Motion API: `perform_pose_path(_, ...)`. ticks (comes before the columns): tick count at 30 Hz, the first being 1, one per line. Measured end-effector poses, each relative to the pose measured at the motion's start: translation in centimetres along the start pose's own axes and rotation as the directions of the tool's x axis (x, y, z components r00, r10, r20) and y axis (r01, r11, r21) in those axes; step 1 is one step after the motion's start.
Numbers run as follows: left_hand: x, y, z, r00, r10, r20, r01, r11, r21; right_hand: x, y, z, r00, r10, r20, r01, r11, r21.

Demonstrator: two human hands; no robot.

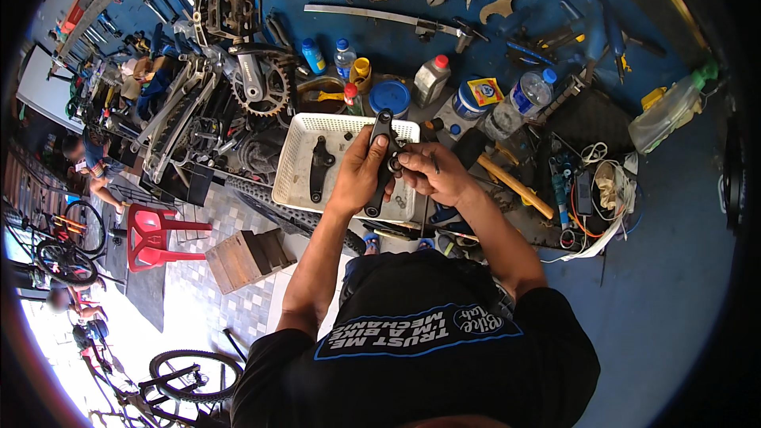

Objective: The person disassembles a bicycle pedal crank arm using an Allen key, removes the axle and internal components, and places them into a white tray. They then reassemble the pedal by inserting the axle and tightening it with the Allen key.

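Note:
My left hand [353,173] is closed around a black bike suspension link [384,122], its thumb lying along the upper part. The link stands nearly upright in view, above the right side of a white perforated plastic tray [287,160]. At the link's middle, the fingers of my right hand [442,174] are pressed together beside a small round part. A thin dark piece shows between those fingers; its kind is hidden. Inside the tray lies a similar black link [320,168], left of my left hand, with a few small rings near the tray's right end.
Bottles and tubs, among them a blue-lidded tub [390,98], crowd the bench behind the tray. To the right lies a wooden-handled hammer [515,186]. A bike crankset [258,87] stands at left. Tools hang on the blue wall. A red chair [151,238] stands on the floor.

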State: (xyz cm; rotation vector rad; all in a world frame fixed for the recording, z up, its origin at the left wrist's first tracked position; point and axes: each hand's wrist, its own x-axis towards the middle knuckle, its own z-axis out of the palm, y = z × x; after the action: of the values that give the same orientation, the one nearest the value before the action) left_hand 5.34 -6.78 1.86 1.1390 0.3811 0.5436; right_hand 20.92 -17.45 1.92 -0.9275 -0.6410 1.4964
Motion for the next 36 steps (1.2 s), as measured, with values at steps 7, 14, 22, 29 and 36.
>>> perform_pose_path(7,0.3,-1.7,-0.3,0.987,0.104,-0.125,-0.025,0.858,0.514,2.1,2.4,-3.3,0.977,0.195,-0.090,-0.193,0.981,0.035)
perform_pose_path(14,0.8,-2.7,-2.7,0.991,0.062,-0.122,0.004,0.879,0.476,3.8,4.6,-4.3,0.984,0.145,-0.101,-0.158,0.979,-0.126)
perform_pose_path(22,1.0,-3.5,-5.5,0.972,0.041,-0.233,0.083,0.864,0.496,5.3,4.4,-2.9,0.959,0.260,-0.109,-0.279,0.935,-0.218)
perform_pose_path(29,1.0,-5.6,-8.3,0.972,0.130,-0.196,0.033,0.751,0.660,5.1,4.7,-4.0,0.909,0.413,-0.051,-0.416,0.906,-0.076)
perform_pose_path(36,1.1,-6.5,-8.2,0.938,0.308,-0.159,-0.106,0.693,0.713,3.9,4.0,-3.0,0.934,0.081,-0.347,-0.249,0.845,-0.473)
